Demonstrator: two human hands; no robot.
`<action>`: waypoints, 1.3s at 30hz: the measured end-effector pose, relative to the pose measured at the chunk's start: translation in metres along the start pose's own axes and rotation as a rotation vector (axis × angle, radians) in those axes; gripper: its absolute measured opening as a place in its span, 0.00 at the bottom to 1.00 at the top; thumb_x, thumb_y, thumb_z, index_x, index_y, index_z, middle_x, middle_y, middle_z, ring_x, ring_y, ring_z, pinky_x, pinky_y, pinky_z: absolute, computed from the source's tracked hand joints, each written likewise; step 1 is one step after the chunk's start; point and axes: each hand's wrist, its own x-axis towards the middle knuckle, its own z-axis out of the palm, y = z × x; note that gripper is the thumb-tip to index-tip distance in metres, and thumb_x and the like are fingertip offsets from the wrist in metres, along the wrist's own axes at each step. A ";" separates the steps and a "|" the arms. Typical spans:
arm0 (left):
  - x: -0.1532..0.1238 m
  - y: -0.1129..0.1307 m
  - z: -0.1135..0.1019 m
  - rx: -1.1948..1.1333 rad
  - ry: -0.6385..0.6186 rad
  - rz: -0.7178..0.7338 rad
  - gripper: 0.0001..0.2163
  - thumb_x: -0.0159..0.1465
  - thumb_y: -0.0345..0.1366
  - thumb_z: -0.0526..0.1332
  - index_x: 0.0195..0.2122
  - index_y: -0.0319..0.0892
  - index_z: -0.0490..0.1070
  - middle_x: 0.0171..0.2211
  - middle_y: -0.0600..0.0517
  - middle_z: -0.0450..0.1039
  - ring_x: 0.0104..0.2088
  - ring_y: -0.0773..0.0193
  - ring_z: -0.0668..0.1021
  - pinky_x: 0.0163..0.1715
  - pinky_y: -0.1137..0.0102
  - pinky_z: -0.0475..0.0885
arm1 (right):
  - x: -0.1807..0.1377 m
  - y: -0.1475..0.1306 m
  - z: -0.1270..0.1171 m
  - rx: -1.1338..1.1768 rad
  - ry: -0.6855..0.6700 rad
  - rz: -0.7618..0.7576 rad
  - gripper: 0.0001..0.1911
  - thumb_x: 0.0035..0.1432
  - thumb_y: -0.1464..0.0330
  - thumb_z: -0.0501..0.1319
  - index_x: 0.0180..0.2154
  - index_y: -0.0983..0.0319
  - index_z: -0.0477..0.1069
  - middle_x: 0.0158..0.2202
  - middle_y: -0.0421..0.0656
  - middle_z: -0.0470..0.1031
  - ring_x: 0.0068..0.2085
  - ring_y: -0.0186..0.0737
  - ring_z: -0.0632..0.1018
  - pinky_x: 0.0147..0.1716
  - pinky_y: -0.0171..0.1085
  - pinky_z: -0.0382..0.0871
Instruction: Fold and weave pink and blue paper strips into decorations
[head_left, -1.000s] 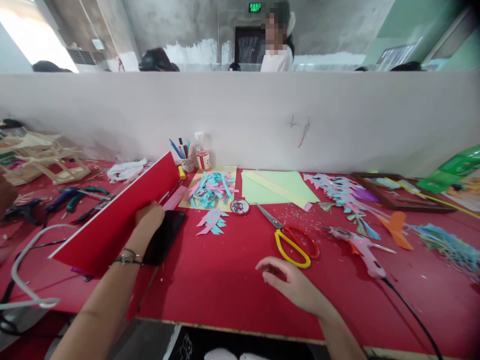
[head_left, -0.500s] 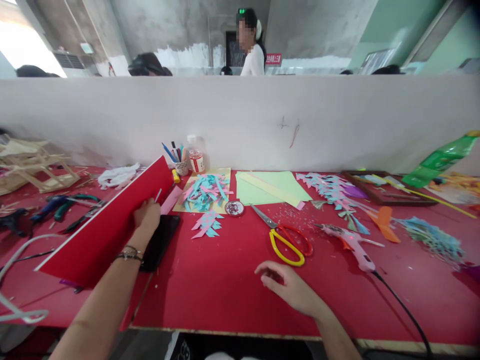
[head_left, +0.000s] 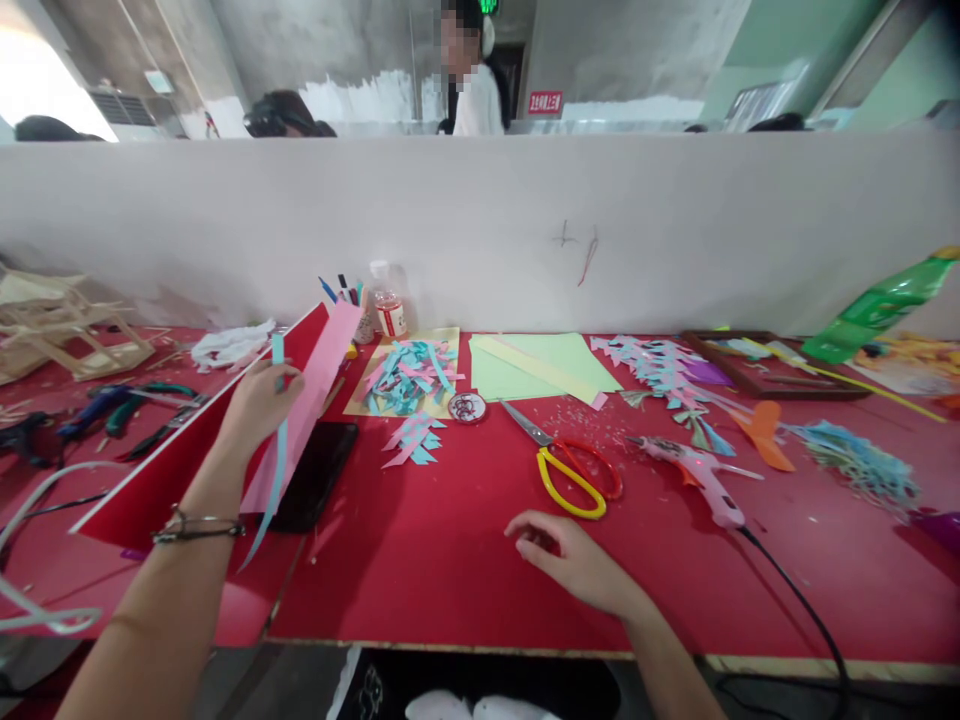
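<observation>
My left hand [head_left: 262, 400] is closed on a light blue paper strip [head_left: 280, 455] and a wider pink paper strip [head_left: 319, 375], both lifted above the table. Behind that hand a red board [head_left: 169, 465] stands tilted, and a black phone [head_left: 319, 475] lies under the pink strip. My right hand [head_left: 566, 555] rests on the red table, fingers loosely curled and apart, holding nothing. Just beyond it are scissors [head_left: 559, 465] with one yellow and one red handle. A small layered piece of pink and blue strips [head_left: 414, 438] lies between the hands.
Cut paper strips [head_left: 412, 375] are piled on yellow paper, beside pale green sheets [head_left: 525, 370]. A pink glue gun [head_left: 697, 470] with a black cord lies at right. Pliers [head_left: 112, 410] and a wooden stick model [head_left: 67, 330] are at left; a white partition [head_left: 480, 220] stands behind.
My left hand has come up and back from the red board, raising the pink and blue strips. My right hand has hardly moved. A person beyond the partition has shifted left.
</observation>
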 end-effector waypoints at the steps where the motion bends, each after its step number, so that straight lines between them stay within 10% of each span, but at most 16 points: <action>1: 0.003 -0.002 -0.003 -0.019 0.026 0.004 0.12 0.58 0.36 0.49 0.38 0.35 0.66 0.40 0.48 0.65 0.44 0.65 0.66 0.47 0.72 0.60 | 0.000 -0.001 0.000 -0.003 -0.005 -0.001 0.13 0.54 0.63 0.51 0.37 0.63 0.67 0.35 0.43 0.71 0.36 0.36 0.71 0.36 0.33 0.64; 13: 0.048 -0.004 0.005 -0.155 0.239 0.039 0.13 0.60 0.36 0.50 0.39 0.31 0.65 0.48 0.46 0.57 0.52 0.63 0.56 0.53 0.67 0.50 | 0.001 0.001 0.005 0.019 -0.018 -0.016 0.12 0.54 0.64 0.51 0.36 0.64 0.67 0.33 0.43 0.71 0.34 0.35 0.70 0.36 0.33 0.63; 19: 0.057 0.008 -0.006 -0.292 0.413 0.075 0.12 0.61 0.35 0.49 0.40 0.31 0.63 0.47 0.46 0.57 0.49 0.68 0.59 0.41 0.74 0.63 | 0.000 0.003 0.005 0.019 -0.012 -0.007 0.12 0.53 0.64 0.51 0.35 0.64 0.67 0.32 0.43 0.70 0.33 0.35 0.70 0.35 0.33 0.64; 26: 0.044 0.052 -0.040 -0.668 0.498 0.150 0.07 0.61 0.29 0.49 0.38 0.34 0.62 0.24 0.58 0.61 0.24 0.77 0.62 0.27 0.79 0.62 | 0.003 0.002 0.010 -0.057 0.095 -0.107 0.11 0.54 0.66 0.50 0.37 0.63 0.66 0.32 0.43 0.70 0.33 0.35 0.71 0.34 0.35 0.66; 32: -0.037 0.123 -0.033 -0.664 -0.101 0.525 0.07 0.59 0.31 0.51 0.32 0.37 0.67 0.29 0.56 0.67 0.30 0.74 0.68 0.30 0.79 0.61 | 0.002 -0.029 0.008 -0.541 0.823 -0.615 0.26 0.50 0.71 0.57 0.51 0.55 0.53 0.46 0.46 0.59 0.48 0.43 0.64 0.45 0.43 0.62; 39: -0.102 0.159 0.041 -0.780 -0.771 0.743 0.10 0.60 0.32 0.48 0.33 0.37 0.68 0.26 0.54 0.69 0.26 0.73 0.68 0.27 0.79 0.62 | -0.009 -0.024 0.018 -0.983 0.720 -0.588 0.14 0.48 0.62 0.60 0.40 0.47 0.68 0.47 0.41 0.59 0.50 0.45 0.59 0.52 0.49 0.46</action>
